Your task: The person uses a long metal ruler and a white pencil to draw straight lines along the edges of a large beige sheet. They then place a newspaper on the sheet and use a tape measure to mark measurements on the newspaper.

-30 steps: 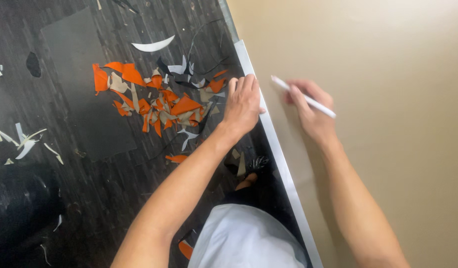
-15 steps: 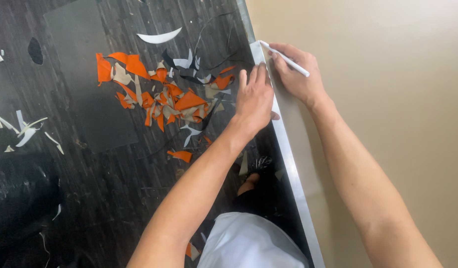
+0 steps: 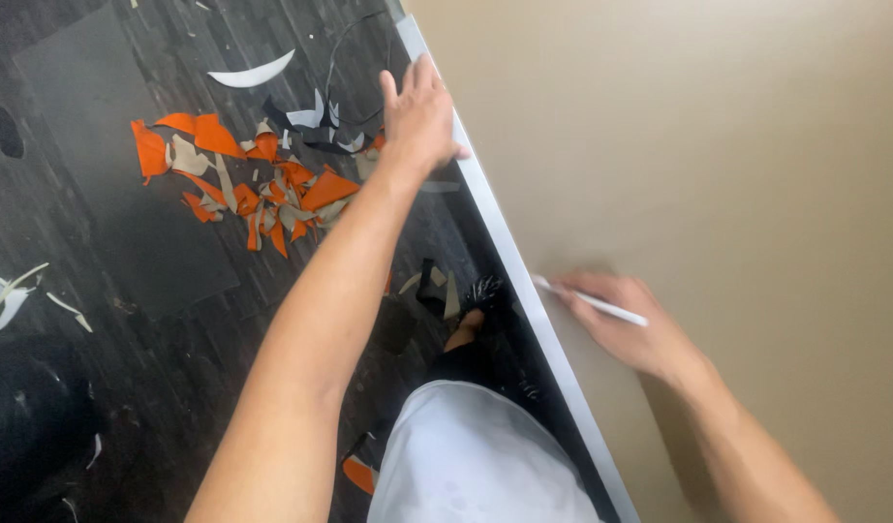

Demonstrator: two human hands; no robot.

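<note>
Holding white pen in right hand on beige sheet by metal ruler, left hand flat, fingers spread, on ruler's far end; line looks part-drawn.

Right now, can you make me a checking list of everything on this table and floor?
Surface: beige sheet lies flat, its edge lined by a metal straightedge.
Job's things: white pen, tip near the straightedge.
Clutter: orange and tan scraps heaped on the dark floor; a white curved offcut; pale slivers at far left.
Grippers: left hand presses on the straightedge's upper end; right hand holds the pen.
Cables: thin dark strands near the scraps, kind unclear.
Surroundings: grey mat on the floor; the person's foot below the table edge.
</note>
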